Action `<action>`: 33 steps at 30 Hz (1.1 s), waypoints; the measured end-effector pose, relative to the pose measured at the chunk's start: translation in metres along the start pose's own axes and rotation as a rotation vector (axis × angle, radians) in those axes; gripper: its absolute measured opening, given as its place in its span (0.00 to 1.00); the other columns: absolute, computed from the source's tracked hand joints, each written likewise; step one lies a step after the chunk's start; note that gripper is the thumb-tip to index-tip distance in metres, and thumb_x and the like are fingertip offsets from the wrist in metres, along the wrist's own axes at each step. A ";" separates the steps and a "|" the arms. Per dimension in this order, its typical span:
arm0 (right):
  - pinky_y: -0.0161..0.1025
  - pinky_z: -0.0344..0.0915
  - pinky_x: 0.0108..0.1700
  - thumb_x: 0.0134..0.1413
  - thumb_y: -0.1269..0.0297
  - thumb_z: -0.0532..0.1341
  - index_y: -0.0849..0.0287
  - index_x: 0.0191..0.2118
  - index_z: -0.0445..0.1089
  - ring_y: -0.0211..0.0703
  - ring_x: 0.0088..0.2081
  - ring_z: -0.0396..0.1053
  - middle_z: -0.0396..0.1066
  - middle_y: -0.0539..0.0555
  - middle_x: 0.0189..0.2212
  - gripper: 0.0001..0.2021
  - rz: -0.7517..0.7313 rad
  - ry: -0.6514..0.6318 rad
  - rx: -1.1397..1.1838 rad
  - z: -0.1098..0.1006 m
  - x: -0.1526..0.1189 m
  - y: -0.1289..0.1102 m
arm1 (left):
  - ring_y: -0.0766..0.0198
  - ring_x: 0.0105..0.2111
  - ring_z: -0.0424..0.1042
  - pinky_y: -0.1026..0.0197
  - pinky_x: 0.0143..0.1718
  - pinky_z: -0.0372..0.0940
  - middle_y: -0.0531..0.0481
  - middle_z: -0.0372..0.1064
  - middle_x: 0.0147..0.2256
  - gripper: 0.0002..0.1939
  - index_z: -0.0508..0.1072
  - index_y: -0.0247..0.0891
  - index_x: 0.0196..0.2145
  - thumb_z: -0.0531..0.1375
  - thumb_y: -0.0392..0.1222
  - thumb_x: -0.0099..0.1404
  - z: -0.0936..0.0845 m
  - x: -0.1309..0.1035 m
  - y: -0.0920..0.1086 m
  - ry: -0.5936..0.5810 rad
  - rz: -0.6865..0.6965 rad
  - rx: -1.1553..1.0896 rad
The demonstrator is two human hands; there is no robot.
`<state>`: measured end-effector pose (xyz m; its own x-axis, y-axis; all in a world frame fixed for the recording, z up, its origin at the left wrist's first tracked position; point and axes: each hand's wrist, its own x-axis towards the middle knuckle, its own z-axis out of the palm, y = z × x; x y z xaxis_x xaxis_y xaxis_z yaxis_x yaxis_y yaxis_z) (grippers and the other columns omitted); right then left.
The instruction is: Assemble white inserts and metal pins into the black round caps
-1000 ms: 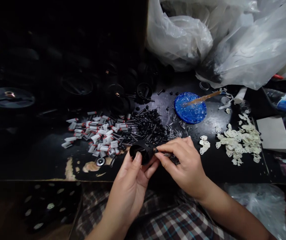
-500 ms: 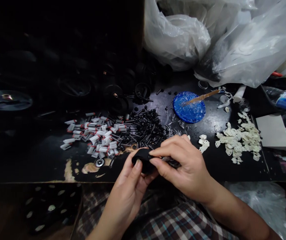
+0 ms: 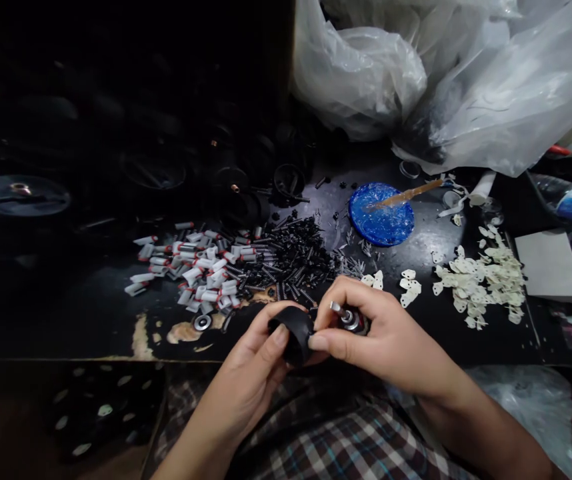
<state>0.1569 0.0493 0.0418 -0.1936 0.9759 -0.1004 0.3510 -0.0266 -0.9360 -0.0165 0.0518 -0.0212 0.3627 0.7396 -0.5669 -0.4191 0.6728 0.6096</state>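
Near the table's front edge, my left hand [image 3: 261,357] is closed around a hollow black round plastic part [image 3: 292,327], its open side tilted towards me. My right hand [image 3: 376,333] pinches the part's right rim between thumb and forefinger. Tucked in that same hand is a dark-bodied tool with a short metal tip [image 3: 347,316]; its kind is not clear. Whether a small piece sits between the right fingertips is hidden. Just beyond my hands lie a heap of black springs and small black pieces [image 3: 293,257] and a pile of grey-white sleeves with red ends [image 3: 206,267].
A blue lid of grease [image 3: 382,223] carries a wooden stick [image 3: 406,195]. Cream-coloured flat plates [image 3: 486,280] are heaped on the right. Large plastic bags [image 3: 366,80] stand at the back, and black round housings [image 3: 236,193] at the back left.
My right hand has turned, so the tool's metal tip now shows pointing up and left. The black part is tilted more, opening more of its hollow to view.
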 end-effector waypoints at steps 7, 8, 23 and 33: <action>0.41 0.55 0.42 0.59 0.72 0.62 0.60 0.37 0.72 0.37 0.36 0.68 0.71 0.49 0.32 0.02 -0.250 0.177 -0.345 0.010 -0.004 0.005 | 0.61 0.34 0.74 0.61 0.34 0.73 0.51 0.74 0.37 0.11 0.78 0.46 0.39 0.67 0.47 0.57 -0.005 0.004 -0.001 0.027 0.024 -0.013; 0.43 0.54 0.42 0.59 0.72 0.62 0.61 0.37 0.72 0.37 0.35 0.69 0.72 0.49 0.32 0.02 -0.293 0.173 -0.430 0.011 -0.005 0.005 | 0.61 0.34 0.74 0.61 0.35 0.74 0.51 0.74 0.37 0.11 0.78 0.46 0.39 0.67 0.47 0.57 -0.005 0.005 -0.002 0.021 0.032 -0.019; 0.34 0.62 0.47 0.62 0.68 0.59 0.55 0.51 0.66 0.36 0.44 0.67 0.69 0.50 0.44 0.13 0.021 -0.163 -0.330 -0.006 -0.007 -0.003 | 0.60 0.34 0.78 0.59 0.39 0.75 0.51 0.78 0.35 0.07 0.77 0.42 0.37 0.65 0.45 0.60 -0.005 0.005 0.011 0.192 0.129 -0.077; 0.31 0.62 0.38 0.55 0.68 0.64 0.54 0.45 0.65 0.34 0.36 0.68 0.72 0.44 0.38 0.12 0.126 -0.170 -0.146 -0.005 -0.001 0.001 | 0.61 0.34 0.78 0.59 0.41 0.74 0.49 0.78 0.34 0.07 0.78 0.39 0.36 0.63 0.44 0.63 -0.006 0.006 0.012 0.143 0.114 -0.132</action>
<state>0.1621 0.0496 0.0422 -0.2874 0.9160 -0.2799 0.5080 -0.1019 -0.8553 -0.0238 0.0640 -0.0208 0.1889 0.7946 -0.5770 -0.5591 0.5701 0.6020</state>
